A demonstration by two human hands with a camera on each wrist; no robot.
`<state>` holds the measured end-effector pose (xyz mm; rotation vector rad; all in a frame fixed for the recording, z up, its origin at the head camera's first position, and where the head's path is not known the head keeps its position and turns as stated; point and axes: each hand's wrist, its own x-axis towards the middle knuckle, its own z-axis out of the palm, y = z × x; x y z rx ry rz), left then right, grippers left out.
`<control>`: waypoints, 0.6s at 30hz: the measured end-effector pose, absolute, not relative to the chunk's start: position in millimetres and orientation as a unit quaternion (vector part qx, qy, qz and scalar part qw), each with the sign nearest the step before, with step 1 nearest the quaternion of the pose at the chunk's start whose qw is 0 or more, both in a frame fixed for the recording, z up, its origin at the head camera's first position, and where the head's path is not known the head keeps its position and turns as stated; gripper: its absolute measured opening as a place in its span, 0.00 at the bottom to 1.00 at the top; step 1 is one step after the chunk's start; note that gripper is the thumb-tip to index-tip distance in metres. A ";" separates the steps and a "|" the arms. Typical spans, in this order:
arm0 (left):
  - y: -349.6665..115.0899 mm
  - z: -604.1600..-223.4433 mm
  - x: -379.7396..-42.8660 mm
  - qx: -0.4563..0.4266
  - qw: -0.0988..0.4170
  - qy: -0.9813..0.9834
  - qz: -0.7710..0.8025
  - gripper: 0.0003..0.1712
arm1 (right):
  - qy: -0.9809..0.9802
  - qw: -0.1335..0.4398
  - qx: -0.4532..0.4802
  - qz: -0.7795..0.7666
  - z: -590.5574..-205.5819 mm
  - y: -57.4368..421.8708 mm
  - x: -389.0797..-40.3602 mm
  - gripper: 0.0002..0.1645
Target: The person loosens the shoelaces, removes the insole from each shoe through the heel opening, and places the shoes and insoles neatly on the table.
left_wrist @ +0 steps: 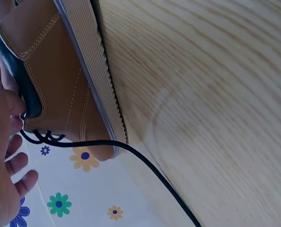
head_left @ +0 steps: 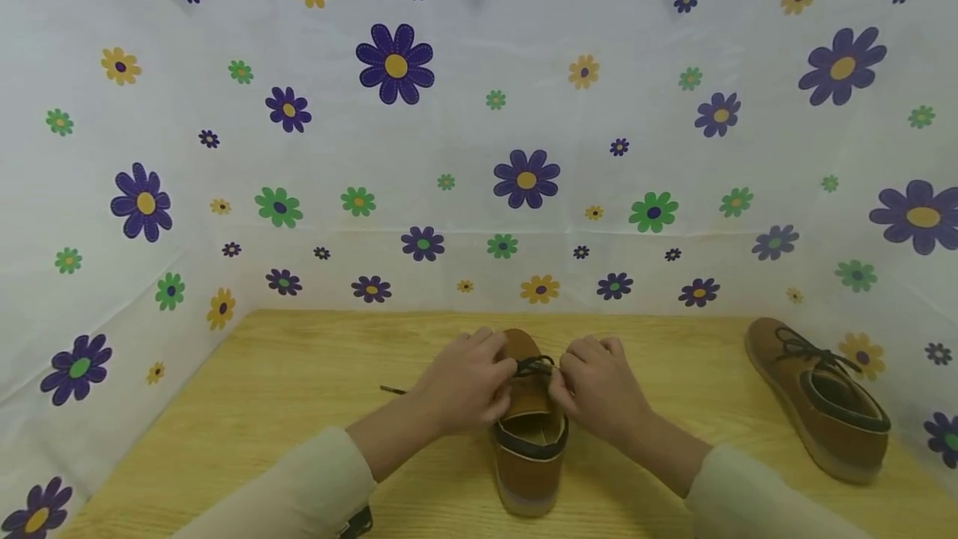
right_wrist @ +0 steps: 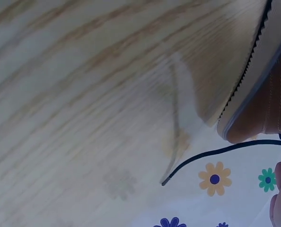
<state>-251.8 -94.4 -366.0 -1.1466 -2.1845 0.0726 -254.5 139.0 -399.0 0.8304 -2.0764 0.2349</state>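
A brown shoe (head_left: pixel 530 472) with a dark collar stands on the table, toe pointing away from me. My left hand (head_left: pixel 466 381) is at its left side, thumb and finger pinching the dark shoelace (left_wrist: pixel 145 161) by the eyelets; its other fingers are spread apart in the left wrist view. From there a long lace end trails down to the wood. On the other side, my right hand (head_left: pixel 602 389) pinches the lace near the eyelets. In the right wrist view that hand is mostly cut off, and a free lace end (right_wrist: pixel 216 152) sticks out from it.
A matching brown shoe (head_left: pixel 853 447), its lace tied in a bow, stands at the right of the wooden table (head_left: pixel 314 348). A flower-printed white sheet (head_left: pixel 464 131) closes off the back and sides. Part of a black object (head_left: pixel 358 522) shows under my left sleeve.
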 end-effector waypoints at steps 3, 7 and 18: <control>-88.1 -363.4 -248.8 -0.452 0.279 -0.847 0.023 0.14 | -0.836 0.428 0.328 0.101 -402.9 136.8 -253.2 0.14; -75.6 -359.3 -247.1 -0.410 0.191 -0.891 0.041 0.25 | -0.836 0.430 0.323 0.114 -407.0 137.3 -251.4 0.15; -63.6 -360.0 -247.5 -0.404 0.240 -0.874 0.126 0.08 | -0.808 0.470 0.330 0.133 -415.9 137.9 -253.4 0.22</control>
